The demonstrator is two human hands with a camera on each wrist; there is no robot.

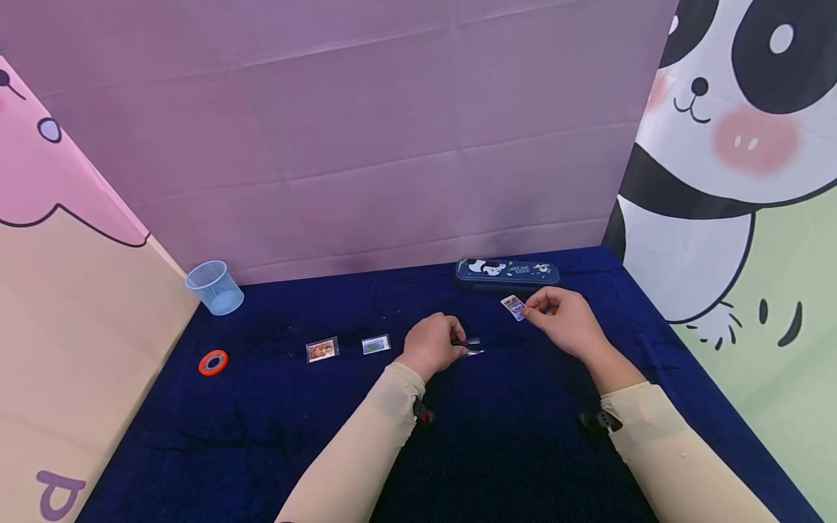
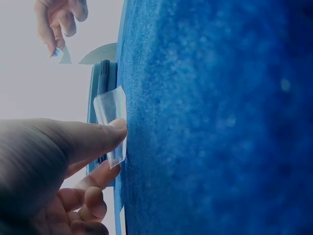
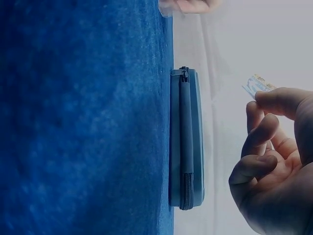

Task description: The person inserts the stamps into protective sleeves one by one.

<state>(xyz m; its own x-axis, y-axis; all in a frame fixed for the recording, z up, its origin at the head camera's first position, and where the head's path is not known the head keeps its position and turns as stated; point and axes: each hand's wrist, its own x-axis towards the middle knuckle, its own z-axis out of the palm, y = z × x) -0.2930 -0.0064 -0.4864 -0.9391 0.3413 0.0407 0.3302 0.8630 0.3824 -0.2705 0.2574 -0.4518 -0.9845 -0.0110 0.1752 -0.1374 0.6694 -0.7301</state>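
Note:
My right hand [image 1: 567, 323] pinches a small printed picture card [image 1: 512, 306] between thumb and forefinger, held up off the cloth. In the right wrist view the card [image 3: 259, 85] is tilted at the fingertips, the other fingers curled beneath. Low over the dark blue cloth, my left hand [image 1: 431, 343] grips a small clear plastic sleeve [image 2: 111, 103] with its thumb and a finger; its opening cannot be made out. To the left lie two little picture cards that look sleeved, one with a brown picture [image 1: 322, 351] and one with a blue-green picture [image 1: 375, 345].
Behind the hands, a dark blue zipped pencil case [image 1: 507, 272] with a panda print lies near the back wall. At the far left stand a light blue mesh basket [image 1: 216, 289] and an orange ring-shaped roll [image 1: 213, 362]. Printed fabric walls [image 1: 392, 160] enclose the blue cloth.

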